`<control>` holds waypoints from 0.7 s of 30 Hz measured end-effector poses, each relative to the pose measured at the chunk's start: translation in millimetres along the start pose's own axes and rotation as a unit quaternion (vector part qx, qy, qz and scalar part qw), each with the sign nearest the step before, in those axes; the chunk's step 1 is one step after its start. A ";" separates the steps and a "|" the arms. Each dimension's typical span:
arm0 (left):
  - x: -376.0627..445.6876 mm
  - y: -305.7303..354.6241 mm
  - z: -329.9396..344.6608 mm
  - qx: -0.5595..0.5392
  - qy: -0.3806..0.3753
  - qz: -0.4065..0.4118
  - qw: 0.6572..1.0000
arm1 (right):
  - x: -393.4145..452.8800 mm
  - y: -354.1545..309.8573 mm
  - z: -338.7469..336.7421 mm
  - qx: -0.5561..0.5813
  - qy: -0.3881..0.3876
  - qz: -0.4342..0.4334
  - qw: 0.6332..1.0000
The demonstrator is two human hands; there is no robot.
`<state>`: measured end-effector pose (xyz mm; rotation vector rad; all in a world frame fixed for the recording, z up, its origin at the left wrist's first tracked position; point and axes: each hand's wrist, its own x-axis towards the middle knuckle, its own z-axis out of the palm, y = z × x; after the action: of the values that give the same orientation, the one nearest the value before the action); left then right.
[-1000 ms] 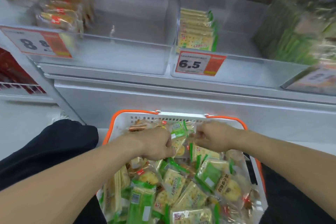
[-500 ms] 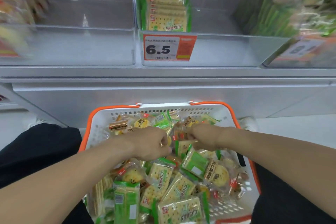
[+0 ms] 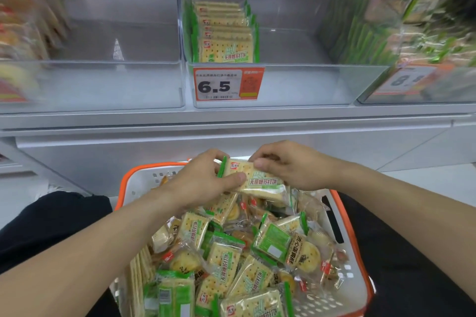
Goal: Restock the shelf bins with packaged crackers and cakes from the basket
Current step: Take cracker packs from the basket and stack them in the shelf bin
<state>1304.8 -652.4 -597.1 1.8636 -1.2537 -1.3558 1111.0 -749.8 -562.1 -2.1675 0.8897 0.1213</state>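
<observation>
1. Upper left of the frame, the packets in the left bin [image 3: 23, 33] are blurred beyond reading.
2. Left hand [image 3: 203, 183] pinches a cracker packet [image 3: 257, 180] at centre, above the basket [image 3: 144, 175].
3. Right hand [image 3: 291, 165] pinches its top edge.
4. The packet is glossy, clear film, green-trimmed, over square pale crackers.
5. Upper centre, matching packets stand in the clear plastic middle bin [image 3: 296, 85].

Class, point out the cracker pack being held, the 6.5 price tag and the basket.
cracker pack [image 3: 260, 181], head view, printed front.
6.5 price tag [image 3: 228, 84], head view, middle of tag.
basket [image 3: 134, 172], head view, orange rim.
</observation>
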 end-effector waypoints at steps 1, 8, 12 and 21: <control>-0.9 2.9 -0.4 -0.070 -0.002 -0.008 0.998 | -1.8 -1.7 -3.1 0.015 0.006 0.000 1.000; -9.5 13.5 -9.1 -0.124 0.069 0.070 0.987 | -23.1 5.1 -36.7 0.030 0.032 0.034 0.998; -18.1 19.2 -8.0 -0.108 0.089 0.145 0.979 | -33.4 -2.9 -37.2 0.028 0.067 -0.007 0.997; -30.0 35.2 -25.2 -0.112 0.155 0.219 0.957 | -44.5 -41.3 -46.3 -0.128 0.252 -0.159 0.946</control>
<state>1312.5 -644.0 -545.6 1.4603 -1.2005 -0.8862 1094.9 -738.2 -488.4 -2.6120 0.8116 -0.5274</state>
